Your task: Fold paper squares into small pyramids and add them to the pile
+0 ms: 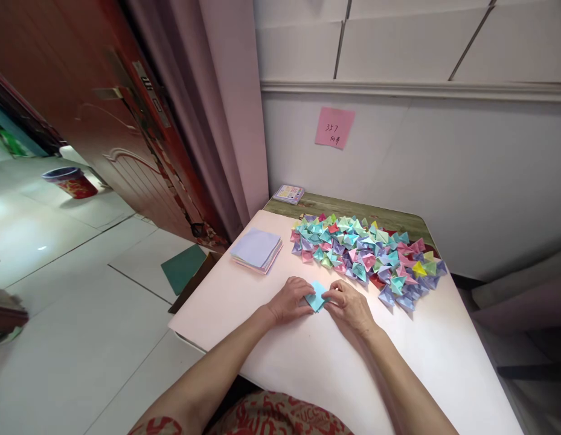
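The left hand point(291, 300) and the right hand point(350, 305) pinch a small blue paper point(317, 296) on the table point(302, 362), with a big heap point(364, 257) of folded bits near it at one to two o'clock, a paper stack point(257, 246) at ten and some cards point(289, 193) at half past eleven. Past the table, a red bin point(74, 183) and a brown door point(81, 54) stand around ten o'clock. At twelve, a pink note point(334, 130) on the wall point(393, 151) says "357" over small marks I can't read, and the clothes point(280, 417) at six show the letters "UCC".
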`<state>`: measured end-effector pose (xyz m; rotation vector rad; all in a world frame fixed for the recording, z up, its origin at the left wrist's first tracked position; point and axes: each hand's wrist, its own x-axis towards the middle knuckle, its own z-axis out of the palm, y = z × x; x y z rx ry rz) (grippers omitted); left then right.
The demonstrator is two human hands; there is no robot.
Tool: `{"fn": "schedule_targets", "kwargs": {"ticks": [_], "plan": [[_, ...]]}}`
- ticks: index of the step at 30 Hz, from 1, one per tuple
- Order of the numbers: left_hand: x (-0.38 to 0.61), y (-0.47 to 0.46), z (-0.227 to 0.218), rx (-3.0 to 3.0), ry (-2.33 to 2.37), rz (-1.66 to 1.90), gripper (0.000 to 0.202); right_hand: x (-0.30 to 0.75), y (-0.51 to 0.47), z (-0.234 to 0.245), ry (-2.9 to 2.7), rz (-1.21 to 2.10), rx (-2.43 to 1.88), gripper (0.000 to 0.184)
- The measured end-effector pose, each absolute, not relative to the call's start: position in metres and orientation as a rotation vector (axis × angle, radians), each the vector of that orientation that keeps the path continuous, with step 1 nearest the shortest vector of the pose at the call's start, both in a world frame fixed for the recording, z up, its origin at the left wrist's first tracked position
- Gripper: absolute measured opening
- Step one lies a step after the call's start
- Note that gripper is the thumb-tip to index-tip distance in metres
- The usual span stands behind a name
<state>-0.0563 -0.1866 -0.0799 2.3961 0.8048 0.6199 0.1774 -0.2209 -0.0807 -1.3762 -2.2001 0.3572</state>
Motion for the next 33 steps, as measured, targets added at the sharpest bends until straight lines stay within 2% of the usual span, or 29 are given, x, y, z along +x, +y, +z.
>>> {"fn": "schedule_targets", "kwargs": {"ticks": [3, 7, 11, 19, 30, 33], "plan": [[-0.0569, -0.1847, -0.0804, 2.369, 0.845, 0.608, 0.037, 0.1780, -0.2178, -0.0843, -2.214, 0.404, -1.358, 0.014], [-0.0573, -0.1822, -0.0797, 2.337, 0.856, 0.613, 0.035, 0.1790, -0.2185, -0.0875, -2.133, 0.564, -1.401, 0.019], [-0.0560, -0.1805, -0.0784, 2.298, 0.846, 0.638, 0.026, 0.1789, -0.2198, -0.0883, -2.099, 0.665, -1.425, 0.025], [-0.0526, -0.1801, -0.0811, 2.232, 0.907, 0.679, 0.014, 0.1773, -0.2185, -0.0879, -2.002, 0.704, -1.432, 0.020], [-0.0485, -0.1788, -0.0819, 2.202, 1.007, 0.678, 0.029, 0.1731, -0.2202, -0.0880, -1.956, 0.650, -1.462, 0.024], [-0.0520, -0.1786, -0.0803, 2.273, 0.922, 0.648, 0.027, 0.1733, -0.2187, -0.0908, -1.958, 0.635, -1.464, 0.024]]}}
